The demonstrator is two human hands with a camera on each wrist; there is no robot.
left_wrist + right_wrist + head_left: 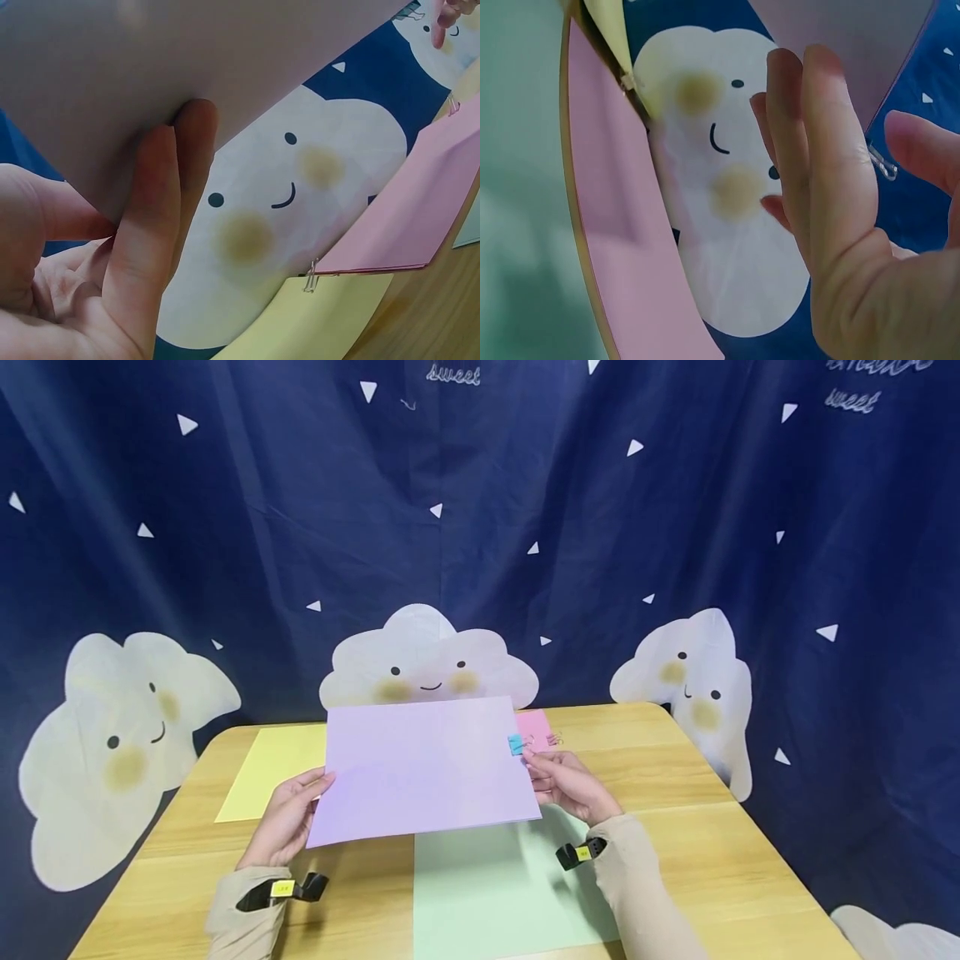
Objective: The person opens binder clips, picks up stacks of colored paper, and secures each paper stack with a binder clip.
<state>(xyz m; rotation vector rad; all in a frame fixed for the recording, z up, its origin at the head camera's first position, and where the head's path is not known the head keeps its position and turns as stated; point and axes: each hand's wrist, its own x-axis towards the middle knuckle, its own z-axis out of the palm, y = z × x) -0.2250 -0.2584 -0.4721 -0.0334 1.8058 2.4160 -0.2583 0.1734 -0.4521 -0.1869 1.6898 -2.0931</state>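
Lilac paper (420,768) is held up above the table, tilted toward the head camera. My left hand (285,814) pinches its left edge, thumb in front and fingers behind, as the left wrist view shows. A blue binder clip (516,744) grips the paper's right edge near the upper corner. Beside that clip is my right hand (573,785), with fingers extended. In the right wrist view a gap shows between the thumb and the fingers (832,157), and the clip's wire handle (883,161) sticks out near the thumb.
Yellow paper (273,768) lies at the back left of the wooden table (675,877). Pink paper (534,725) with a pink binder clip (553,740) lies behind the lilac paper. Pale green paper (510,893) lies in front. A dark blue curtain (480,560) hangs behind the table.
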